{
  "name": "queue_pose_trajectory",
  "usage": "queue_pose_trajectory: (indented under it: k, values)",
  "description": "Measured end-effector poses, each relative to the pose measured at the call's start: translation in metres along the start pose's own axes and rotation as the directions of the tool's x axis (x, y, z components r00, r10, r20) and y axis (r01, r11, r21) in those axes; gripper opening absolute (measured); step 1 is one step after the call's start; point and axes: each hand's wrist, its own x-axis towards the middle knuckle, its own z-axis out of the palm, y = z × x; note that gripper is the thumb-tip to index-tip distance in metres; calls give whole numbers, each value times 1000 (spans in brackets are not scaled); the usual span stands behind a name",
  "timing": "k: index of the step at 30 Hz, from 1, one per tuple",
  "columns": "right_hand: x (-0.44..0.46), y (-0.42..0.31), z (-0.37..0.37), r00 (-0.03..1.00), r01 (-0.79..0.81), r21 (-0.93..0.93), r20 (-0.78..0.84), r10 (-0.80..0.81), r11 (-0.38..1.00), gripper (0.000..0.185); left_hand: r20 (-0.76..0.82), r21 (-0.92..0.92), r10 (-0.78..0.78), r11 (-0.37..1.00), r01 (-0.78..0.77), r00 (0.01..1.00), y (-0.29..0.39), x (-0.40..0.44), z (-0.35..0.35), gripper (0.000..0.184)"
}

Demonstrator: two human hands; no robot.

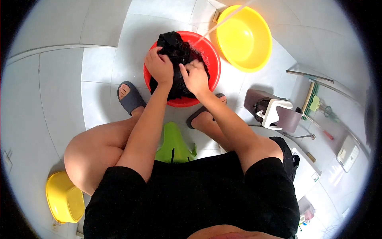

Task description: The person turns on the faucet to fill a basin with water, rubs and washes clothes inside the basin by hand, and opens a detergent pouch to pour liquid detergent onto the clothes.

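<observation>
A red basin on the floor holds a wet black cloth, bunched up and rising over the far rim. My left hand is closed on the cloth at the basin's left side, its fingers curled into a raised fold. Just right of it, my right hand grips the same cloth, thumb apart and fingertips partly hidden and slightly blurred. A thin stream of water falls from the upper right into the basin, splashing beside the cloth.
A yellow basin stands at the upper right; another yellow basin leans at the lower left. A green stool is below me. A bin with a white lid stands right, near wall rails. Slippered feet flank the red basin.
</observation>
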Motion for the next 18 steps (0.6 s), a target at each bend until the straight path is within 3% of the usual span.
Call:
queue_pose_trajectory:
  k: [1,2,4,5,7,8,10,12,18]
  values:
    - [5,-1,-2,981,56,-56,-181,-66,997,38,-8,25,198,980,-198,980,4,1,0,34]
    - [10,-1,1,961,3,22,-276,4,1000,47,106,-101,303,951,-293,947,3,9,7,36]
    - [20,11,26,906,-53,58,-417,73,997,64,221,-21,448,890,-455,867,5,14,24,43]
    - [18,16,43,907,-60,63,-414,81,996,64,300,89,415,884,-459,859,-5,10,32,48]
    - [15,22,73,879,-295,138,-349,325,945,68,354,111,432,861,-496,830,-14,5,32,50]
    - [9,22,80,878,-312,157,-331,347,937,69,400,127,449,836,-533,799,-18,5,32,52]
    - [0,18,90,855,-305,109,-405,323,946,67,484,147,408,834,-532,774,-33,2,36,54]
    - [-2,20,100,846,-313,104,-421,327,944,67,620,140,388,801,-583,682,-46,2,42,57]
    - [24,50,110,839,-269,106,-462,287,957,65,674,227,375,715,-661,637,-52,11,77,58]
